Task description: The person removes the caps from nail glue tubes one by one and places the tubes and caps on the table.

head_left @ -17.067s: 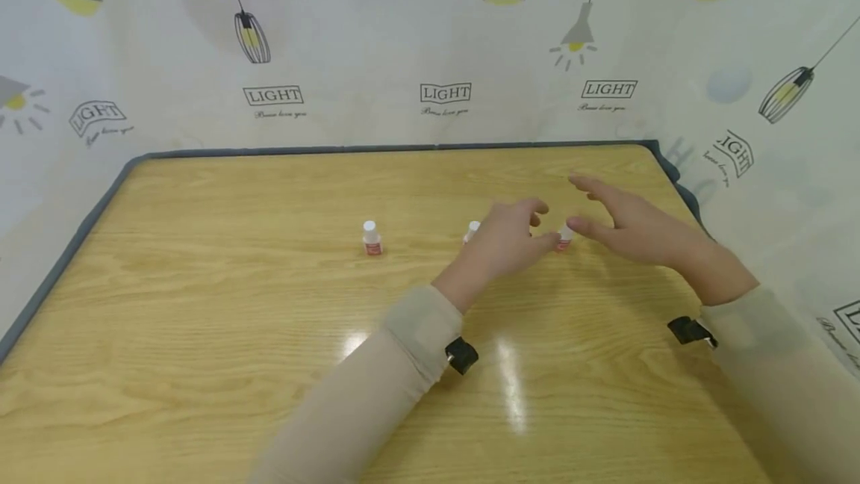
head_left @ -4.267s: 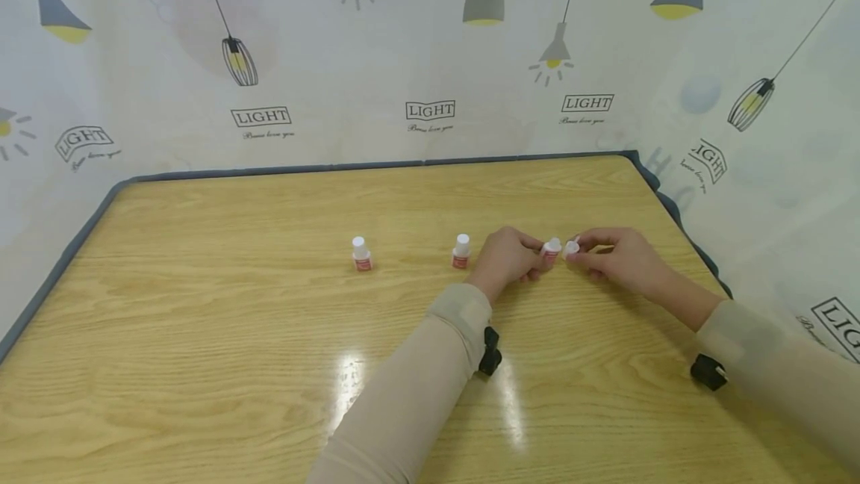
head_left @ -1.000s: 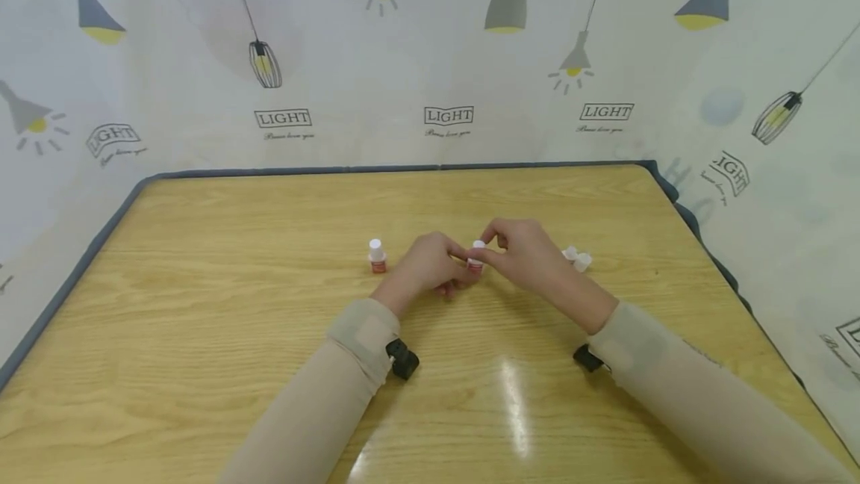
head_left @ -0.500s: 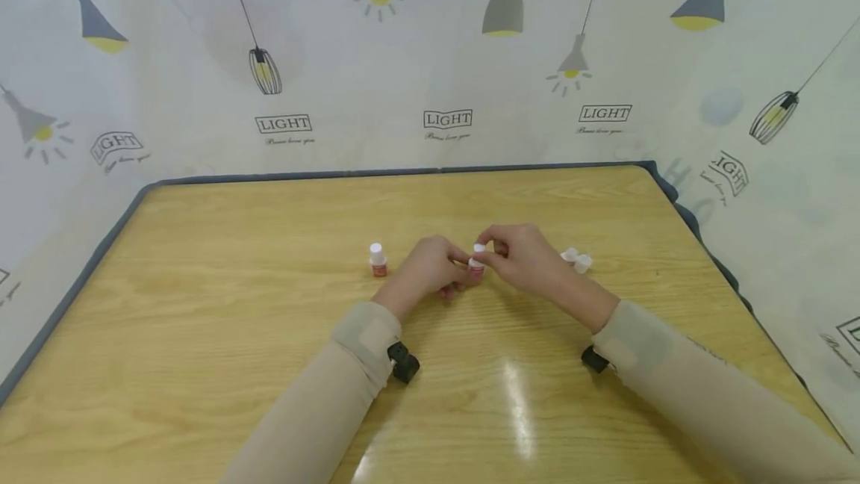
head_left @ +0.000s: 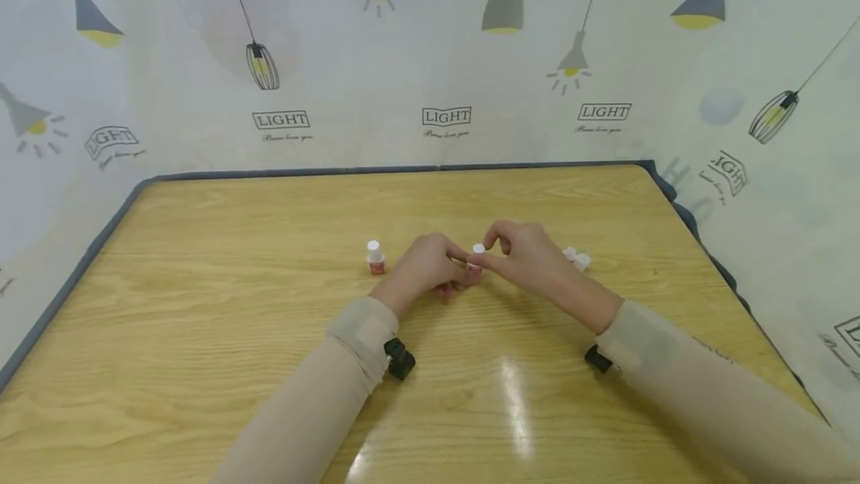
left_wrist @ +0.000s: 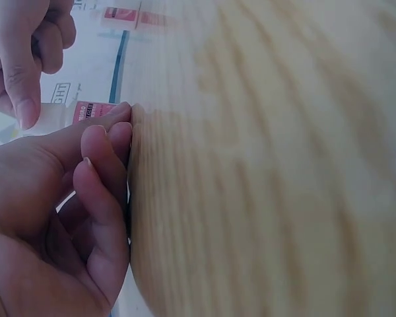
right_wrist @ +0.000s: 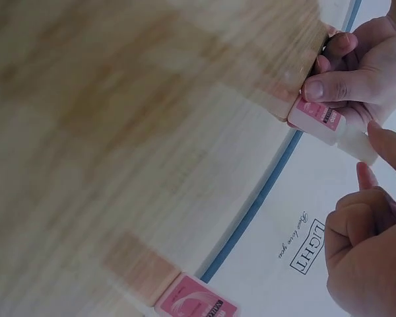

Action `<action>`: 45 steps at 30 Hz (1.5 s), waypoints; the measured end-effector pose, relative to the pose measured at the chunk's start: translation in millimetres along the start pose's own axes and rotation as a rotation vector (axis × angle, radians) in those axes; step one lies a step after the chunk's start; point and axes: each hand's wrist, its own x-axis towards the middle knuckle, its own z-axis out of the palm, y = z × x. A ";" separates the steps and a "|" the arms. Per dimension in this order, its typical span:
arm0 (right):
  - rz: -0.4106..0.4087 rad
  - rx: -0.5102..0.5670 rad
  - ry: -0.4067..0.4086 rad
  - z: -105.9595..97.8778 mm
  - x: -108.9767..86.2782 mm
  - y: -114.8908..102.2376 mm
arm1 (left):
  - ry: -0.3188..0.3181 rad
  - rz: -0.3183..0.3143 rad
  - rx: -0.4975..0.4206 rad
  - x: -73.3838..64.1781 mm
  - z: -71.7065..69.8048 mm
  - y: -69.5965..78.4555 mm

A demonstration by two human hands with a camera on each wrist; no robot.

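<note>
Fingers of the left hand [head_left: 428, 264]: we saw thumb and fingertips pinching the lower body of a small white plastic bottle with a pink-red label [right_wrist: 320, 119]; the remaining fingers lay folded close to the tabletop.
Fingers of the right hand [head_left: 527, 254]: the thumb lay against that bottle's white cylindrical plastic cap [right_wrist: 358, 144], the index fingertip just beside its other side; we could not tell whether the two pinched it or only rested around it.
Held bottle: we found it upright on a glossy yellow-brown wood-grain table [head_left: 201, 320], between both hands, the middle one of three in a row.
Its cap: it sat on the neck, so we judged this uncapping under way but not finished.
Right-side bottle: a second white plastic bottle with a pink label [right_wrist: 197, 300] stood past the right hand, partly covered by it in the head view. Just beside it was a loose white plastic cap [head_left: 583, 262]; we took this bottle as already done, though we could not make out its mouth.
Left-side bottle: a third white plastic bottle with a reddish label [head_left: 375, 258] stood upright, cap on, touched by neither hand; we counted it as left to do.
Far edge: dark blue-grey edging [head_left: 295, 172] bordered the table.
Wall: behind it we saw a pale covering printed with lamps [head_left: 363, 73].
</note>
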 end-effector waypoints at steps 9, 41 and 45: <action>-0.112 0.049 -0.030 -2.6 -1.7 3.2 | -0.015 -0.016 -0.033 2.1 -1.8 -1.1; -0.068 0.051 -0.062 -2.8 0.5 6.9 | -0.025 -0.019 -0.130 -0.3 3.9 -5.7; -0.120 0.058 -0.053 -2.1 1.0 8.3 | -0.022 -0.016 -0.134 -0.4 3.9 -5.9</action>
